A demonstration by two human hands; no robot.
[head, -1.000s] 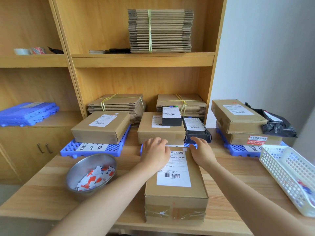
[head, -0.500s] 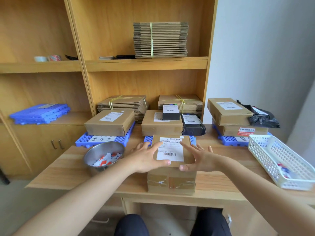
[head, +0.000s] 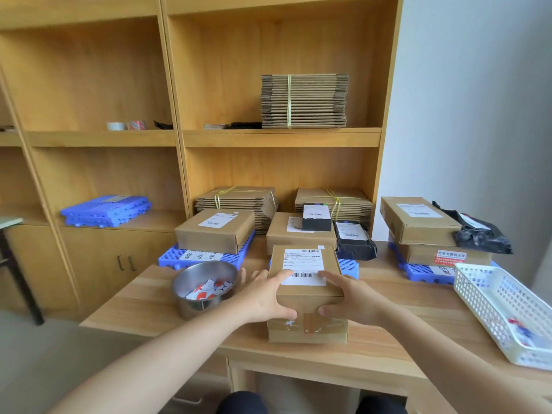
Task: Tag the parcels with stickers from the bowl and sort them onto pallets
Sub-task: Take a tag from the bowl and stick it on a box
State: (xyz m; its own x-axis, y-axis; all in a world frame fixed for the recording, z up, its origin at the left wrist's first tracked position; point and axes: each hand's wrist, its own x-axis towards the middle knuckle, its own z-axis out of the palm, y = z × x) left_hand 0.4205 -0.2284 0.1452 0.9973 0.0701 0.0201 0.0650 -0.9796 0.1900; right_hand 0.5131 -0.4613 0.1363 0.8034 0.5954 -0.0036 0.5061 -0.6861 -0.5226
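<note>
A brown cardboard parcel with a white barcode label lies lengthwise on the wooden table, its taped end facing me. My left hand and my right hand grip its near top corners, fingers on top and thumbs on the taped face. To its left stands a steel bowl holding several red-and-white stickers. Behind are a left blue pallet, a middle pallet and a right pallet. They carry parcels.
A white mesh basket sits at the table's right edge. A black poly bag and a small black box rest on the middle pallet. Another black bag lies at the right. Strapped flat cartons fill the shelves.
My hands slid from the parcel's far end along its sides to its near end. The view pulled back from the table.
</note>
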